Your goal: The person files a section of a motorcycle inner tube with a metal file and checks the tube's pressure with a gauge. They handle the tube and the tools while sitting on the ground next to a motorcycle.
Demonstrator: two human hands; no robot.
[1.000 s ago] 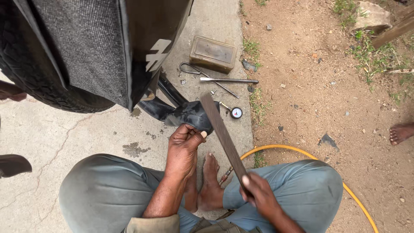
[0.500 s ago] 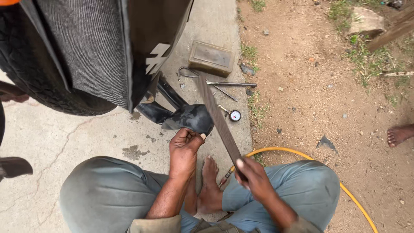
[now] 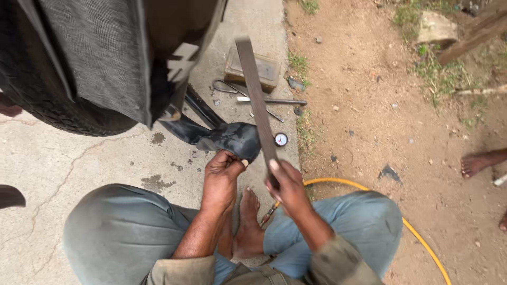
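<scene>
The left hand (image 3: 221,177) grips the black rubber tube (image 3: 232,138) on the concrete just beyond it, while the right hand (image 3: 288,187) clasps the near end of the flat metal file (image 3: 257,103), whose long axis runs away across the tube's right edge

Left hand (image 3: 222,177) pinches a floppy black rubber tube (image 3: 232,138) w/ thumb & fingers. Right hand (image 3: 288,184) grips a long flat grey metal bar (image 3: 256,95), which sticks up past the tube. A small round white gauge (image 3: 281,139) lies near the concrete slab's (image 3: 79,169) right edge, next to a yellow hose (image 3: 369,190).
</scene>
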